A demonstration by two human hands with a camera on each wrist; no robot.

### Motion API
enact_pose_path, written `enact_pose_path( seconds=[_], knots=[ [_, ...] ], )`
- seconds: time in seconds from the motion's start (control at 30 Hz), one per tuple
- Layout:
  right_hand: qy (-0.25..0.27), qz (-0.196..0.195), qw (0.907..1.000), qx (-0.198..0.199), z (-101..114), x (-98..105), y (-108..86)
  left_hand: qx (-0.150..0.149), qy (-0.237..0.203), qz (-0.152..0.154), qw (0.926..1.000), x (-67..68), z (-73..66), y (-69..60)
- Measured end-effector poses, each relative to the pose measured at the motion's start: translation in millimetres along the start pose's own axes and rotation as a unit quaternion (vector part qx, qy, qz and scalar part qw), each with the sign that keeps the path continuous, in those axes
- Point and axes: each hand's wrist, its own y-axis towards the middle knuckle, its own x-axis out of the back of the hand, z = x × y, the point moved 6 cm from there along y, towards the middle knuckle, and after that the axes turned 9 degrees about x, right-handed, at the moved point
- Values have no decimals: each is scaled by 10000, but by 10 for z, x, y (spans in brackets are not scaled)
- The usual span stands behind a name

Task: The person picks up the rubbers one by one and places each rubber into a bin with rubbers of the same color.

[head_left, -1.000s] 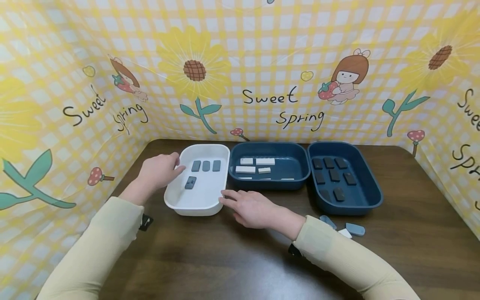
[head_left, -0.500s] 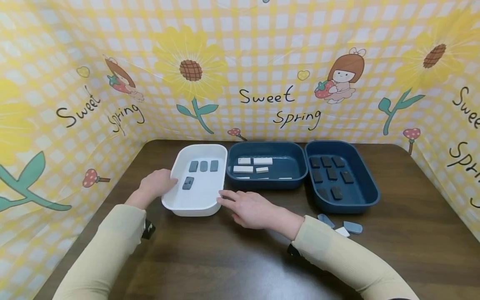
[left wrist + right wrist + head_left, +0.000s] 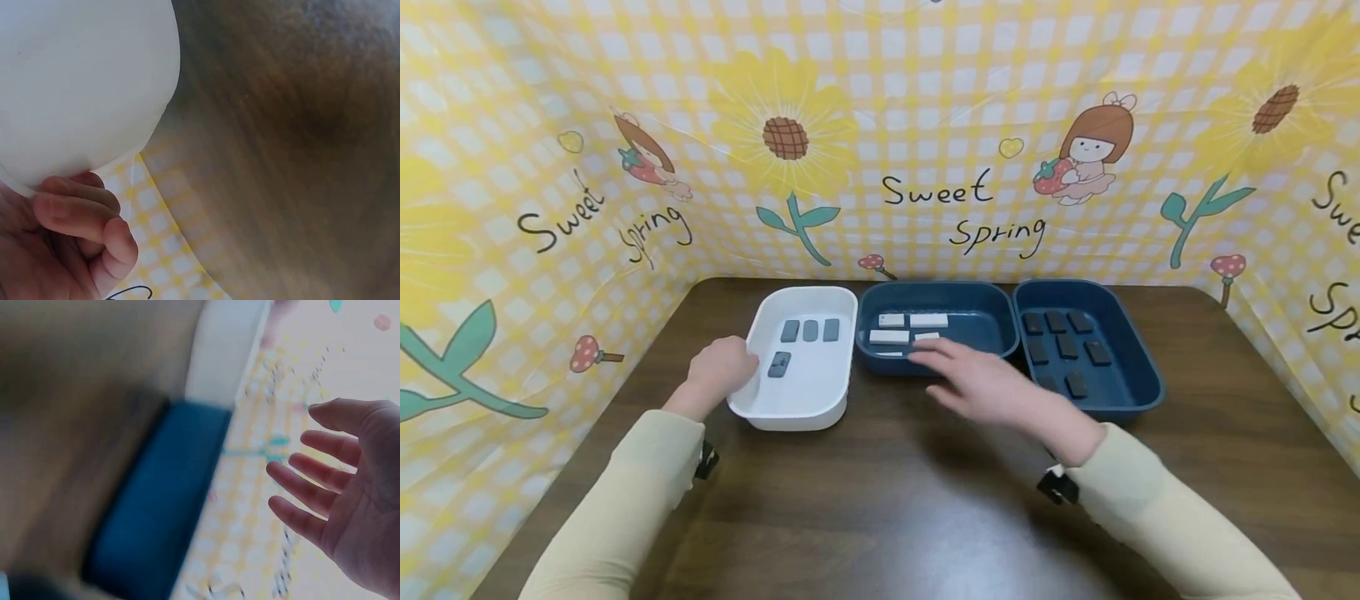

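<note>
My left hand [image 3: 718, 371] grips the left rim of a white plastic bin [image 3: 805, 396]; in the left wrist view its fingers [image 3: 81, 215] curl against the bin's edge. Several flat grey-blue pieces [image 3: 810, 332] lie inside this bin. My right hand [image 3: 981, 387] hovers in front of the middle navy bin [image 3: 988, 329], fingers spread and holding nothing. That bin contains several white blocks [image 3: 928, 320], some partly hidden by its front wall and my hand. The right wrist view shows the open palm [image 3: 369, 506] apart from the bins.
At the right stands another navy bin [image 3: 1123, 367] with several dark flat pieces [image 3: 1066, 346]. The three bins form a row along the back of the brown wooden table [image 3: 865, 508]. A yellow checked cloth [image 3: 925, 108] hangs behind and at the sides.
My left hand came down along the white bin's left rim and took hold of it. My right hand left that bin's right side and moved right; its arm now covers the loose pieces.
</note>
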Motion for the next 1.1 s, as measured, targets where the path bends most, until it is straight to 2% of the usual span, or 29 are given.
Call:
enact_pose_path(
  seconds=[0.13, 0.27, 0.5, 0.63, 0.9, 1.1],
  knots=[
    [-257, -193, 9994, -100, -106, 262, -302, 45, 30, 32, 10000, 2, -8, -4],
    [-629, -160, 9979, 52, -137, 335, -584, 47, 15, 65, 10000, 12, -16, -21],
    [-1071, 120, 9911, 779, -77, 162, -955, 48, 87, 58, 9999, 19, -25, -30],
    [-1444, 362, 9850, 868, -62, 38, -1078, 37, 83, 32, 10000, 8, -20, -25],
    [-2044, 1104, 9714, 499, -141, -228, -1196, 59, 35, 46, 10000, -14, -11, -20],
    [-1656, 1106, 9800, 50, -216, -301, -1238, 49, -10, 75, 10000, 6, -30, -38]
  ],
)
